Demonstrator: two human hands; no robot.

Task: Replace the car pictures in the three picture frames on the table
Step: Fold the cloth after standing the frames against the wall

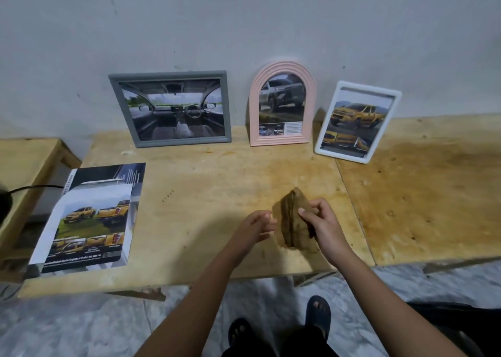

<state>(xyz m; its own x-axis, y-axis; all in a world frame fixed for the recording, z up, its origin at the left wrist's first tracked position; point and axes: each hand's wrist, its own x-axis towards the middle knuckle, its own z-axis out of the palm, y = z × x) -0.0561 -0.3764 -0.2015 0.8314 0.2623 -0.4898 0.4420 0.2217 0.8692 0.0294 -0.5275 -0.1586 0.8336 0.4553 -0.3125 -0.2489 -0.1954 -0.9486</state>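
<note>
Far left on the plywood counter (206, 172): a loose stack of car brochure sheets (92, 218), top page showing yellow pickups, lying flat near the front edge. Behind, leaning on the grey wall, three frames in a row: grey rectangular frame (170, 109) with a car-interior picture, then pink arched frame (282, 103) with a grey SUV picture, then white rounded frame (357, 122), tilted, with a yellow pickup picture. Nearer the front edge, left hand (257, 225) loosely open, fingers half curled, gripping nothing, just beside a folded brown cloth (294, 221). Right hand (320, 222) pinching that cloth between thumb and fingers, cloth held upright, lower end at the counter surface. Below, dark sandals (318, 316) on marbled floor.
</note>
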